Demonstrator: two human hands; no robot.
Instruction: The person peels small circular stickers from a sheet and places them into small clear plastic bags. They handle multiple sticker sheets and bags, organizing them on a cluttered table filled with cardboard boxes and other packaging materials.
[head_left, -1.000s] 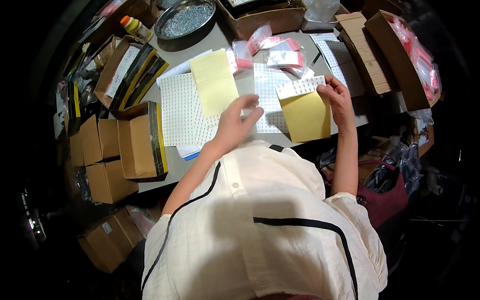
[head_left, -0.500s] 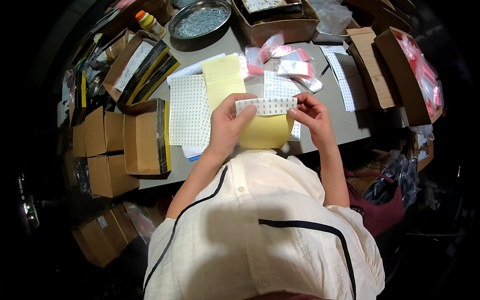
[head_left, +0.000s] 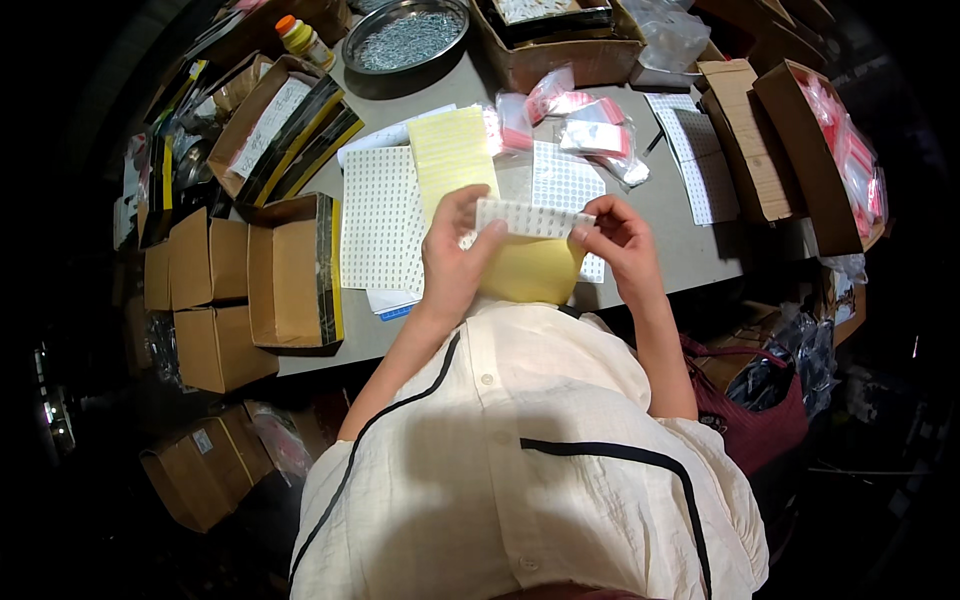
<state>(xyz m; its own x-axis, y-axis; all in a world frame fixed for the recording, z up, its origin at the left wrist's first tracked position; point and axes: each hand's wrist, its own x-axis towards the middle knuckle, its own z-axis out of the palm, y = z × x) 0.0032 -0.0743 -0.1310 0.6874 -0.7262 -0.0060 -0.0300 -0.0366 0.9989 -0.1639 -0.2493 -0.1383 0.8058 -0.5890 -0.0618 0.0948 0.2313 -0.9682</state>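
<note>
a grey table (head_left: 655, 200) is carrying everything in front of the person. at its right side, a long cardboard box (head_left: 800, 160) is holding clear plastic bags; at its left edge, a smaller open cardboard box (head_left: 285, 270) is showing its bare inside. a round metal bowl (head_left: 400, 73) is standing at the far side, containing small shiny metal parts. a white label sheet (head_left: 375, 215) is lying left of the hands, and a pale yellow sheet (head_left: 450, 150) is overlapping it. the yellow-backed label sheet (head_left: 530, 272) is hanging between both hands, above the near edge of the table, with its white printed band on top. the left hand (head_left: 455, 260) is pinching the left end of this band, thumb in front and fingers behind. the right hand (head_left: 630, 250) is clamping its fingers on the opposite upper corner. beyond them, red-striped zip bags (head_left: 595, 137) are lying in a pile. an orange-capped bottle (head_left: 303, 40) is standing beside the bowl.
</note>
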